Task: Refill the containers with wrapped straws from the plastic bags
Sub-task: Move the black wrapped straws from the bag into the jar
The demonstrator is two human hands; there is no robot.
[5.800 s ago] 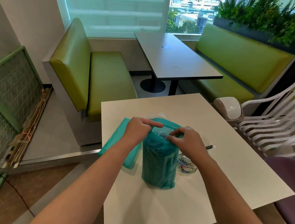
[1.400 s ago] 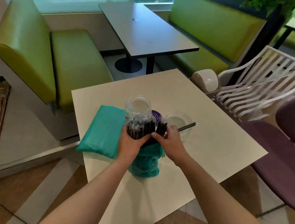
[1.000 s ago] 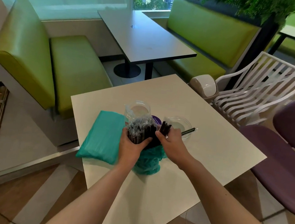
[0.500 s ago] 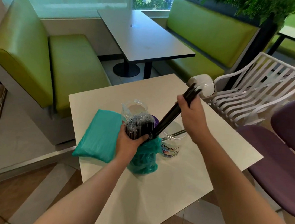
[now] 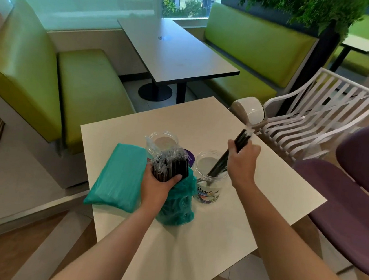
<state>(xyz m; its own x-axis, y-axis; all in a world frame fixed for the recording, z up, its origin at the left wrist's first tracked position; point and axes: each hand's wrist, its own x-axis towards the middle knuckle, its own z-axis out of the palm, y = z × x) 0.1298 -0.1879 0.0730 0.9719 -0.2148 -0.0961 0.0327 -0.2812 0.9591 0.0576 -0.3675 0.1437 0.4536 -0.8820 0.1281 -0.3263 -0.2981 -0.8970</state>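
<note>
The right hand [image 5: 243,162] is blurring, its fingers gripping a few black straws [image 5: 225,160] angled into the labelled jar [image 5: 208,181]. The left hand [image 5: 157,187] is clutching the straw bundle [image 5: 171,165], hiding its base in the teal bag [image 5: 178,206]. The white counter [image 5: 189,251] is sitting among green benches [image 5: 48,73].

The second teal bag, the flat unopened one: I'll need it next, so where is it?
In the head view the flat teal bag lies on the white table near its left edge, just left of the left hand gripping the opened bag.
</note>
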